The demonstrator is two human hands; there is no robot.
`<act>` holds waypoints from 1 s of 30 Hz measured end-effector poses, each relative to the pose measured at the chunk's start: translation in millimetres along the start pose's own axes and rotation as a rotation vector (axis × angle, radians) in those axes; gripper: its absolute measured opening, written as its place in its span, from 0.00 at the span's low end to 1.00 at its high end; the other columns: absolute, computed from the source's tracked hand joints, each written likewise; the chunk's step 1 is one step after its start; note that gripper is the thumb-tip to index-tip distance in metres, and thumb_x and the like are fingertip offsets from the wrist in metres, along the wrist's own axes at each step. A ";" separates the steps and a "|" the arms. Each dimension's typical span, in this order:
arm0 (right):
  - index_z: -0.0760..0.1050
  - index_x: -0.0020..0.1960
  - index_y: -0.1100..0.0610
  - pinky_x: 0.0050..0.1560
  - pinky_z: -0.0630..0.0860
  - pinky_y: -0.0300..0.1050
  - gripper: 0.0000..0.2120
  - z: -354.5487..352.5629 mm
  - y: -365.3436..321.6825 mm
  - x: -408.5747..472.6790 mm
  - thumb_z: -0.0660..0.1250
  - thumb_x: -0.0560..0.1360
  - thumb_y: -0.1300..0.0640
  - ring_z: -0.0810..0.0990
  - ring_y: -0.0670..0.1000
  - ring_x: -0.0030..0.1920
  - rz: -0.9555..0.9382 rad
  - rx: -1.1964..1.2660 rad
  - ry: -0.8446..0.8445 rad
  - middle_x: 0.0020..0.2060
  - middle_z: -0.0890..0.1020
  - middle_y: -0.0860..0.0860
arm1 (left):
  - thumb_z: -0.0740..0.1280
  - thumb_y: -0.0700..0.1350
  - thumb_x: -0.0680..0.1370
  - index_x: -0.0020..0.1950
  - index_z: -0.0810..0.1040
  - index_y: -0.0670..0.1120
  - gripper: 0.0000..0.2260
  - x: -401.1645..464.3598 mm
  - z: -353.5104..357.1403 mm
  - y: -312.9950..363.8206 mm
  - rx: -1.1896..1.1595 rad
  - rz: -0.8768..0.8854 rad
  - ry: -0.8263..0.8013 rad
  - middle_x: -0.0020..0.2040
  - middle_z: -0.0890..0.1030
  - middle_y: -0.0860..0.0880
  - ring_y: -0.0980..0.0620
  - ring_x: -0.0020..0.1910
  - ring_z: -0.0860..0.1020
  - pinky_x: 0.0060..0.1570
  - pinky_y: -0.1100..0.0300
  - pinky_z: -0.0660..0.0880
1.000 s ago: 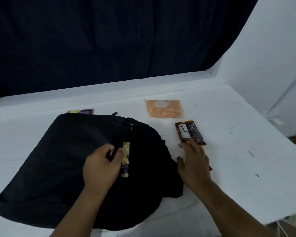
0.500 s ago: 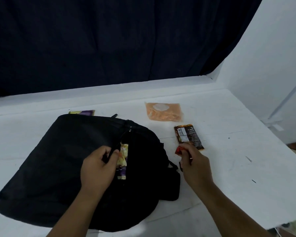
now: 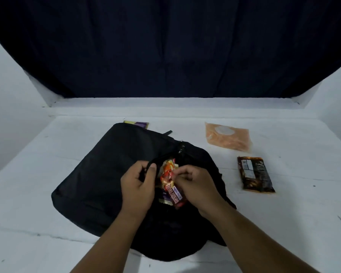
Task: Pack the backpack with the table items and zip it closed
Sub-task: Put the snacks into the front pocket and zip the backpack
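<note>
From my remote feed: black backpack lies flat on the white table, zipper opening facing up. Left hand pinches the edge of the opening, fingers curled on the fabric. Right hand grips a red snack wrapper at the opening, over another packet there. I log a dark brown packet and an orange pouch on the table right of the bag, apart from it. A purple-yellow packet peeks out behind the backpack.
</note>
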State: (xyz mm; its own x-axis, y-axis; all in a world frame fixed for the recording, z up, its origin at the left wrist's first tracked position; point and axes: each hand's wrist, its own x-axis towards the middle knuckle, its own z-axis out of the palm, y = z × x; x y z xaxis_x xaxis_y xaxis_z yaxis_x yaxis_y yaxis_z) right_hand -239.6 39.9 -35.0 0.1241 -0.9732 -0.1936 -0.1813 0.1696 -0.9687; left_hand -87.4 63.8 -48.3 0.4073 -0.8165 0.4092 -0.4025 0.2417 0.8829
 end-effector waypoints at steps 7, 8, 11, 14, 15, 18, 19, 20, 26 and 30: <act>0.80 0.51 0.59 0.41 0.81 0.40 0.06 30.2 -4.8 18.1 0.68 0.77 0.65 0.85 0.50 0.39 -0.018 0.165 -0.086 0.41 0.87 0.52 | 0.67 0.42 0.78 0.39 0.78 0.45 0.08 -3.1 -3.1 -1.4 0.000 0.059 0.080 0.33 0.78 0.52 0.55 0.33 0.76 0.36 0.63 0.72; 0.82 0.51 0.58 0.43 0.81 0.39 0.06 31.9 0.1 19.9 0.69 0.76 0.65 0.85 0.48 0.40 -0.105 0.021 -0.094 0.41 0.86 0.51 | 0.67 0.44 0.78 0.39 0.79 0.45 0.08 -3.0 -3.4 -1.7 0.006 0.074 0.087 0.33 0.78 0.52 0.55 0.33 0.76 0.36 0.64 0.72; 0.85 0.50 0.57 0.51 0.80 0.42 0.08 32.8 11.5 24.1 0.69 0.74 0.64 0.84 0.46 0.46 -0.393 -0.357 -0.101 0.46 0.85 0.48 | 0.66 0.46 0.78 0.39 0.79 0.45 0.09 -2.2 -3.4 -3.6 0.013 0.092 0.094 0.33 0.78 0.51 0.53 0.33 0.76 0.36 0.62 0.72; 0.84 0.56 0.57 0.55 0.77 0.36 0.10 25.3 13.5 24.6 0.69 0.76 0.63 0.82 0.41 0.50 -0.406 -0.359 -0.148 0.50 0.83 0.46 | 0.66 0.47 0.78 0.39 0.78 0.45 0.10 -1.4 -2.2 -5.2 -0.006 0.089 0.081 0.32 0.77 0.51 0.52 0.32 0.76 0.35 0.60 0.72; 0.84 0.58 0.54 0.51 0.76 0.32 0.11 20.8 13.7 23.7 0.69 0.77 0.62 0.82 0.39 0.47 -0.374 -0.343 -0.160 0.46 0.84 0.43 | 0.66 0.46 0.78 0.39 0.78 0.45 0.09 -0.8 -1.5 -5.8 -0.008 0.088 0.075 0.32 0.77 0.51 0.52 0.32 0.76 0.34 0.59 0.73; 0.82 0.58 0.50 0.41 0.70 0.25 0.11 11.2 15.4 19.8 0.69 0.78 0.61 0.79 0.34 0.36 -0.339 -0.296 -0.179 0.34 0.80 0.37 | 0.67 0.44 0.78 0.39 0.79 0.45 0.09 1.2 1.4 -7.1 -0.007 0.079 0.058 0.33 0.78 0.51 0.52 0.33 0.76 0.34 0.57 0.73; 0.82 0.58 0.50 0.42 0.70 0.25 0.11 10.1 15.8 18.6 0.68 0.79 0.60 0.79 0.32 0.38 -0.354 -0.300 -0.175 0.37 0.80 0.36 | 0.67 0.43 0.78 0.39 0.79 0.45 0.08 1.5 2.3 -7.6 -0.012 0.072 0.055 0.33 0.78 0.50 0.52 0.33 0.76 0.34 0.58 0.73; 0.83 0.58 0.51 0.45 0.70 0.24 0.10 9.1 15.5 17.1 0.67 0.79 0.60 0.79 0.30 0.42 -0.372 -0.300 -0.166 0.42 0.81 0.35 | 0.67 0.42 0.78 0.38 0.78 0.45 0.08 1.7 3.2 -8.0 -0.015 0.065 0.052 0.32 0.77 0.50 0.53 0.33 0.76 0.34 0.59 0.73; 0.83 0.54 0.48 0.48 0.74 0.26 0.11 -22.5 12.8 14.5 0.67 0.78 0.62 0.81 0.36 0.48 -0.434 -0.272 0.099 0.47 0.83 0.36 | 0.68 0.41 0.78 0.37 0.78 0.45 0.09 4.3 5.6 -11.2 0.051 0.071 -0.041 0.32 0.78 0.50 0.51 0.32 0.77 0.34 0.56 0.74; 0.80 0.58 0.50 0.53 0.74 0.37 0.12 -69.0 33.2 23.7 0.66 0.78 0.62 0.79 0.43 0.54 -0.439 -0.427 0.357 0.53 0.82 0.44 | 0.71 0.41 0.77 0.35 0.77 0.46 0.11 6.7 11.6 -17.5 0.152 0.044 -0.144 0.30 0.77 0.49 0.50 0.31 0.76 0.33 0.52 0.74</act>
State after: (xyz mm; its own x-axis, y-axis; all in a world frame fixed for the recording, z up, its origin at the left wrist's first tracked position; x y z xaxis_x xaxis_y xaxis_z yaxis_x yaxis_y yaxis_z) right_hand -310.0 11.8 -61.0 -0.0406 -0.9416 0.3343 -0.5634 -0.2547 -0.7859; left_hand -87.2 48.0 -63.7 0.2696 -0.8759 0.4001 -0.5408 0.2061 0.8155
